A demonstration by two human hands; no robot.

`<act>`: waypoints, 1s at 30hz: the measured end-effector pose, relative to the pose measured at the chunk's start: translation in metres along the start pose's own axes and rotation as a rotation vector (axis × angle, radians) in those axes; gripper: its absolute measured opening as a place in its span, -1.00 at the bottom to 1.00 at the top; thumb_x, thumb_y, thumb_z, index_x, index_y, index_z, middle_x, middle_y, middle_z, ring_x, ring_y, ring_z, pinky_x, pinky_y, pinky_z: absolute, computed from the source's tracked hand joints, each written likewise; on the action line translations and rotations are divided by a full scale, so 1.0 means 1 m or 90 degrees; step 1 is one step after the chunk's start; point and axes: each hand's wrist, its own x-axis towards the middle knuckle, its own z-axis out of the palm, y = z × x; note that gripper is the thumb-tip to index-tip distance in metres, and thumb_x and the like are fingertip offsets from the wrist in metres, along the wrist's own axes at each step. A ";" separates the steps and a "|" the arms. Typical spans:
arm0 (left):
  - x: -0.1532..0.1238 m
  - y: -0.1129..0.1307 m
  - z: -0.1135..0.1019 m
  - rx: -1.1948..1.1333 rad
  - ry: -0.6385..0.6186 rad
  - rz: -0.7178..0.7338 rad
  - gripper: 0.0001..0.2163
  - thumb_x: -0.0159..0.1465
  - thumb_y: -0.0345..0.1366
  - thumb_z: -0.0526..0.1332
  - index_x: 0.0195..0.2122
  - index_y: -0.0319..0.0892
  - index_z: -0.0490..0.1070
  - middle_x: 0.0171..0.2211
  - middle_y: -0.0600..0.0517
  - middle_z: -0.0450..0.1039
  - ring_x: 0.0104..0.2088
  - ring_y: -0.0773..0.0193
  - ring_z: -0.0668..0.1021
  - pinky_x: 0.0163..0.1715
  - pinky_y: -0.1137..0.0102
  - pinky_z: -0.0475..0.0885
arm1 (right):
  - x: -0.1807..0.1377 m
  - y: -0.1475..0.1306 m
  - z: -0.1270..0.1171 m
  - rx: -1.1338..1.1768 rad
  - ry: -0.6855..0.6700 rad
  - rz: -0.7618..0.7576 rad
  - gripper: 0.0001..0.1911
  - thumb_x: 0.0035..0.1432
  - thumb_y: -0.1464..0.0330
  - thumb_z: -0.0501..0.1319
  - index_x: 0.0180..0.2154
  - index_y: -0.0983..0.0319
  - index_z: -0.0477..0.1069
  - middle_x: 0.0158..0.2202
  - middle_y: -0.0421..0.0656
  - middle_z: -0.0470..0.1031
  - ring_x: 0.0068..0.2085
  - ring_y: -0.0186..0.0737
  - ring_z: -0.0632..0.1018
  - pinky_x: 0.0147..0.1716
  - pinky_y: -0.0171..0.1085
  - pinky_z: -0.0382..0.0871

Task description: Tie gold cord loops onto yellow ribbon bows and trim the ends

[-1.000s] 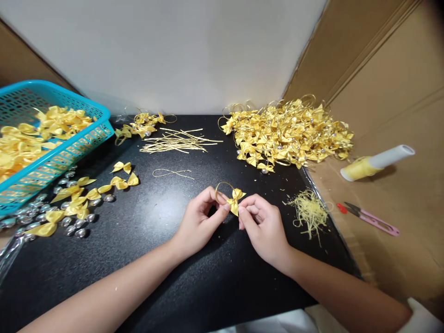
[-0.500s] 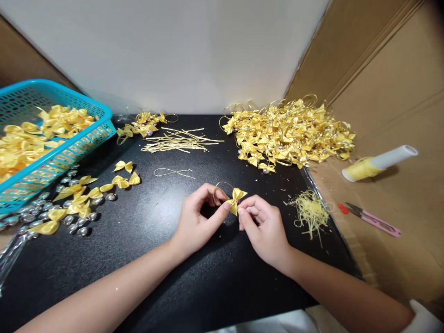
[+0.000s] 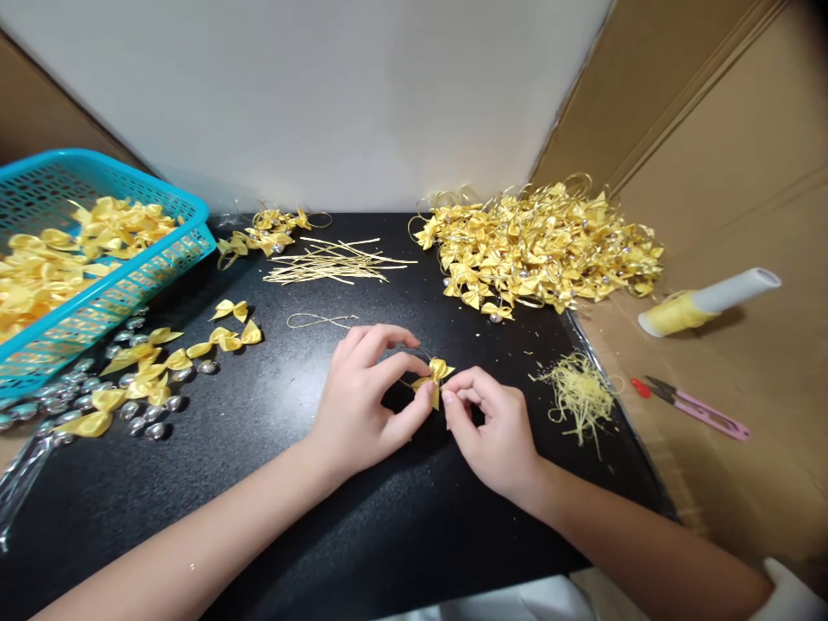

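A yellow satin ribbon bow (image 3: pixel 441 369) is at the near middle of the black tabletop, between my two hands. My left hand (image 3: pixel 362 401) has its thumb and index finger on the bow's left side, the other fingers arched above. A thin gold cord loop runs from the bow and is mostly hidden behind those fingers. Against the bow's right edge, my right hand (image 3: pixel 497 427) has thumb and index finger pinched together; what they grip is too small to make out. Beyond my left hand lies a crossed gold cord loop (image 3: pixel 314 321).
Gold cord pieces (image 3: pixel 336 263) lie behind the hands. A large pile of finished bows (image 3: pixel 536 250) stands back right. Left are a blue basket (image 3: pixel 187 233), loose bows (image 3: pixel 152 375) and silver bells (image 3: pixel 155 429). Thread scraps (image 3: pixel 582 397), pink snips (image 3: pixel 711 418) and a thread tube (image 3: pixel 730 293) lie right.
My left hand's fingers have lifted and spread over the cord loop, which was in plain view before. The bow has shifted slightly toward me; my right hand stays nearly still.
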 end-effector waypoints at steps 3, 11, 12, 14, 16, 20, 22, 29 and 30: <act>0.002 0.001 0.001 -0.060 -0.019 -0.063 -0.92 0.19 -0.34 0.22 -0.43 -0.13 0.48 -0.24 -0.02 0.44 -0.20 0.15 0.45 -0.16 0.26 0.32 | 0.000 0.000 0.000 -0.015 0.003 -0.018 -0.89 0.17 0.47 0.11 -0.41 0.20 0.30 -0.61 -0.29 0.37 -0.61 -0.40 0.42 -0.56 -0.41 0.28; 0.007 0.000 0.001 -0.224 -0.120 -0.235 -0.83 0.20 -0.32 0.16 -0.52 -0.15 0.45 -0.33 0.02 0.45 -0.24 0.19 0.49 -0.16 0.29 0.35 | 0.000 0.000 0.001 -0.070 0.008 -0.055 -0.88 0.15 0.48 0.11 -0.43 0.21 0.31 -0.61 -0.29 0.35 -0.61 -0.42 0.38 -0.56 -0.43 0.26; 0.009 -0.001 0.000 -0.246 -0.135 -0.246 -0.82 0.21 -0.31 0.15 -0.53 -0.16 0.44 -0.34 0.02 0.45 -0.26 0.20 0.49 -0.18 0.31 0.36 | 0.000 0.000 0.001 -0.073 0.006 -0.058 -0.88 0.16 0.48 0.11 -0.43 0.21 0.31 -0.61 -0.30 0.34 -0.61 -0.42 0.38 -0.56 -0.43 0.27; 0.011 -0.005 -0.002 -0.283 -0.172 -0.256 -0.78 0.22 -0.29 0.15 -0.54 -0.16 0.45 -0.37 0.03 0.45 -0.30 0.23 0.50 -0.23 0.34 0.37 | 0.000 0.000 0.001 -0.077 0.003 -0.064 -0.87 0.16 0.48 0.11 -0.43 0.21 0.31 -0.61 -0.30 0.33 -0.60 -0.43 0.38 -0.55 -0.43 0.27; 0.015 -0.009 -0.005 -0.298 -0.214 -0.245 -0.77 0.22 -0.26 0.17 -0.56 -0.16 0.46 -0.39 0.03 0.45 -0.31 0.24 0.50 -0.26 0.37 0.36 | -0.001 0.000 0.000 -0.079 -0.002 -0.075 -0.86 0.17 0.48 0.11 -0.44 0.21 0.31 -0.61 -0.30 0.31 -0.60 -0.43 0.37 -0.56 -0.43 0.26; 0.020 -0.016 -0.013 -0.287 -0.289 -0.198 -0.81 0.18 -0.27 0.24 -0.56 -0.16 0.49 -0.41 0.05 0.45 -0.35 0.27 0.50 -0.30 0.40 0.35 | -0.002 -0.001 0.000 -0.086 -0.024 -0.110 -0.85 0.15 0.51 0.10 -0.44 0.20 0.31 -0.60 -0.30 0.32 -0.58 -0.42 0.36 -0.54 -0.43 0.26; 0.022 -0.018 -0.017 -0.285 -0.323 -0.192 -0.83 0.16 -0.30 0.24 -0.55 -0.15 0.51 -0.41 0.05 0.45 -0.39 0.29 0.50 -0.34 0.42 0.34 | -0.002 -0.001 -0.001 -0.091 -0.034 -0.124 -0.84 0.15 0.52 0.10 -0.44 0.19 0.32 -0.60 -0.30 0.33 -0.58 -0.42 0.36 -0.53 -0.42 0.26; 0.027 -0.026 -0.021 -0.341 -0.423 -0.184 -0.81 0.18 -0.30 0.23 -0.56 -0.15 0.51 -0.46 0.06 0.45 -0.42 0.29 0.49 -0.39 0.46 0.35 | -0.002 -0.002 -0.001 -0.101 -0.059 -0.147 -0.85 0.16 0.50 0.10 -0.43 0.18 0.33 -0.60 -0.30 0.34 -0.57 -0.40 0.37 -0.53 -0.41 0.27; 0.027 -0.027 -0.021 -0.351 -0.430 -0.185 -0.81 0.19 -0.29 0.23 -0.56 -0.15 0.51 -0.46 0.05 0.45 -0.42 0.29 0.49 -0.39 0.46 0.36 | -0.002 -0.001 -0.001 -0.101 -0.057 -0.144 -0.85 0.16 0.50 0.10 -0.43 0.18 0.33 -0.60 -0.30 0.34 -0.58 -0.40 0.37 -0.53 -0.41 0.27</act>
